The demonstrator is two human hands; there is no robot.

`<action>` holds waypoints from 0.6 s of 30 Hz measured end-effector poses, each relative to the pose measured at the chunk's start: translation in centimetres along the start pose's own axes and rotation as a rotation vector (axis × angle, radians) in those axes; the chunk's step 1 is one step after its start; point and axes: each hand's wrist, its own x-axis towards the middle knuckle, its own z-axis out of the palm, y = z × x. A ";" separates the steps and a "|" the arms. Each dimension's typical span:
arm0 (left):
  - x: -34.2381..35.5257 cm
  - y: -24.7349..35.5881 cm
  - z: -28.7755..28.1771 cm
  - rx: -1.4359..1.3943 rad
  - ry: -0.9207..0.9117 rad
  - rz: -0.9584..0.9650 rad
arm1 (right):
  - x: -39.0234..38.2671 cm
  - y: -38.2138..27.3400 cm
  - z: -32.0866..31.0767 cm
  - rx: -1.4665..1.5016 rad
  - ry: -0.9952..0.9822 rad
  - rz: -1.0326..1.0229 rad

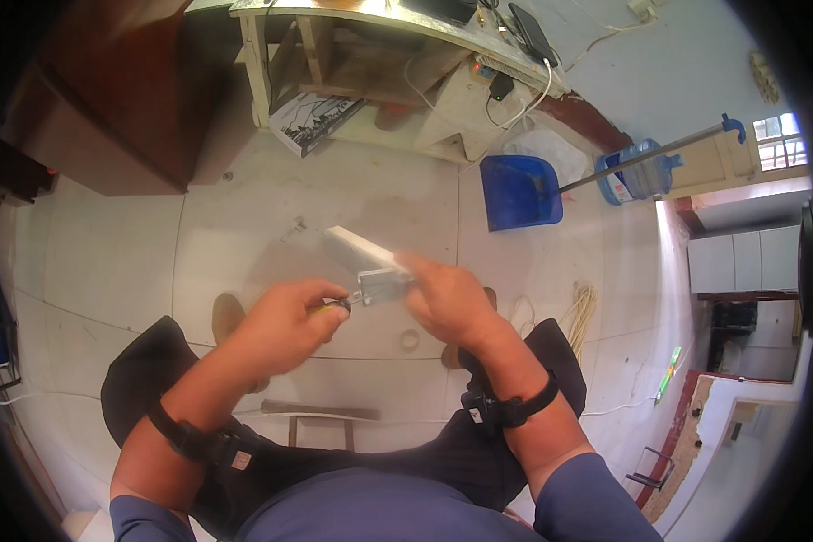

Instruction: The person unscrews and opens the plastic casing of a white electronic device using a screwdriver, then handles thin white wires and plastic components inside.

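My left hand (285, 321) is closed around the short black-and-yellow handle of a screwdriver (337, 305). A thin shaft leads from the handle toward a small grey rectangular frame (381, 285); whether its tip touches the frame is unclear. My right hand (447, 294) grips the frame together with a long flat white piece (359, 244) that slants up and away to the left. The fingers cover the near end of the white piece, and its exact kind cannot be made out. Both hands are in front of me, above the tiled floor (289, 208).
Ahead stands a wooden desk (255, 72) with a printed box (312, 122) beneath it. A blue dustpan (519, 194) and a large water bottle (641, 172) are at the far right. Coiled cable (583, 312) lies beside my right knee, and a small stool (321, 413) is below my arms.
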 end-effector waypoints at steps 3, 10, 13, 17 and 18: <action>-0.1 -0.6 0.8 0.790 0.317 0.870 | 0.0 0.1 0.2 0.014 -0.033 0.054; -0.6 1.1 0.0 -0.022 0.207 0.353 | -0.1 -0.2 -0.6 -0.020 -0.009 0.039; -0.5 1.1 0.1 -0.623 -0.046 -0.183 | 0.0 0.1 -0.5 -0.077 0.011 -0.009; 0.1 0.4 0.7 -0.191 0.006 -0.061 | 0.1 0.1 -0.4 -0.078 0.005 -0.020; 0.3 -0.3 0.8 -0.190 0.006 -0.061 | 0.1 -0.1 -0.4 -0.085 -0.006 -0.007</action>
